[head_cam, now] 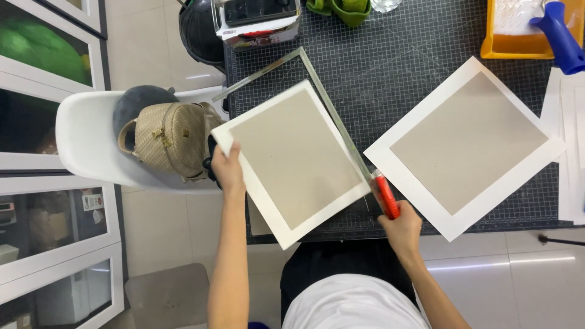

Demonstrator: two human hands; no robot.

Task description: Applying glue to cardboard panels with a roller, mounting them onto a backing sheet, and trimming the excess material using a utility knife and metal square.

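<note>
My left hand point(228, 172) grips the left corner of a white sheet with a grey board point(294, 159) glued on its middle, lying tilted on the dark cutting mat point(390, 67). A metal L-shaped square ruler point(329, 106) lies along the sheet's right edge. At the lower end of the ruler, my right hand point(402, 226) holds a red utility knife point(385, 196) with its tip at the sheet's edge. A second white sheet with a grey board point(466, 143) lies tilted to the right.
A white chair point(85, 143) at the left carries a woven beige bag point(170, 139). At the mat's far edge stand a boxed item point(259, 21), green cloth point(344, 9) and an orange tray point(518, 44) with a blue-handled tool point(559, 36). White papers point(570, 152) lie at the right.
</note>
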